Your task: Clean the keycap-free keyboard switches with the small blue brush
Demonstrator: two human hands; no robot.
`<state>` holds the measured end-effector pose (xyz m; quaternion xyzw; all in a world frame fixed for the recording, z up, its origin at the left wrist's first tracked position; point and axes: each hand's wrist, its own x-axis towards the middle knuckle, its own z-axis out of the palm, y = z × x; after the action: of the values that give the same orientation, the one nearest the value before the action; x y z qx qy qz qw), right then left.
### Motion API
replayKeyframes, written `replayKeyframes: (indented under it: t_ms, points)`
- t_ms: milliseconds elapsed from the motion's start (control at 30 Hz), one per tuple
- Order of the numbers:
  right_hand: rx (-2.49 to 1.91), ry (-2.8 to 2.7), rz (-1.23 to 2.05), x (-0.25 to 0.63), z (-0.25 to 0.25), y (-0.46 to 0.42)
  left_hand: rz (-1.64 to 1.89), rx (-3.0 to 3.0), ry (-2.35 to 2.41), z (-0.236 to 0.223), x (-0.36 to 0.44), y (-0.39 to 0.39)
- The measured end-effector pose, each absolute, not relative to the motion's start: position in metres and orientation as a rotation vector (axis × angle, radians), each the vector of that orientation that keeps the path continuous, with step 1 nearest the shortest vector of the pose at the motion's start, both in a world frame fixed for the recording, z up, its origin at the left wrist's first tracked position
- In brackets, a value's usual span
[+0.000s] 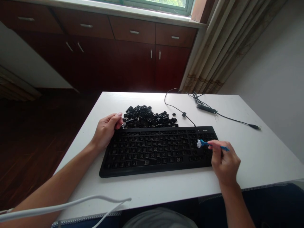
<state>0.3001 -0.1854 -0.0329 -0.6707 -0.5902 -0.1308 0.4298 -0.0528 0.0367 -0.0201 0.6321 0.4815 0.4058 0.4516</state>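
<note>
A black keyboard (154, 150) with its keycaps taken off lies across the middle of the white table (261, 158). My left hand (106, 129) rests on the keyboard's far left corner, fingers curled over its edge. My right hand (224, 163) pinches a small blue brush (209, 144). The brush's white bristles touch the right-hand block of the keyboard. A heap of loose black keycaps (148, 116) lies just behind the keyboard, close to my left fingertips.
The keyboard's black cable (209, 109) snakes over the far right of the table to a plug near the edge. A white cord (71, 205) crosses the near left corner. Dark wooden cabinets (133, 53) and a curtain (223, 47) stand beyond the table.
</note>
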Motion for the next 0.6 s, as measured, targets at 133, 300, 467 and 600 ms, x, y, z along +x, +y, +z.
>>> replayKeyframes:
  t_ms: [133,300,467,600]
  points:
    - [-1.664,-1.512,-0.400,0.300,-0.030,-0.181,1.015,1.557,1.190,-0.021,-0.053,0.037]
    - [-1.644,-1.502,-0.262,0.299,-0.031,-0.185,1.023,1.553,1.195,-0.022,-0.052,0.036]
    - [-1.614,-1.387,-0.279,0.299,-0.034,-0.190,1.020,1.552,1.185,-0.020,-0.052,0.036]
    - [-1.543,-1.355,-0.250,0.299,-0.033,-0.194,1.017,1.559,1.178,-0.019,-0.052,0.035]
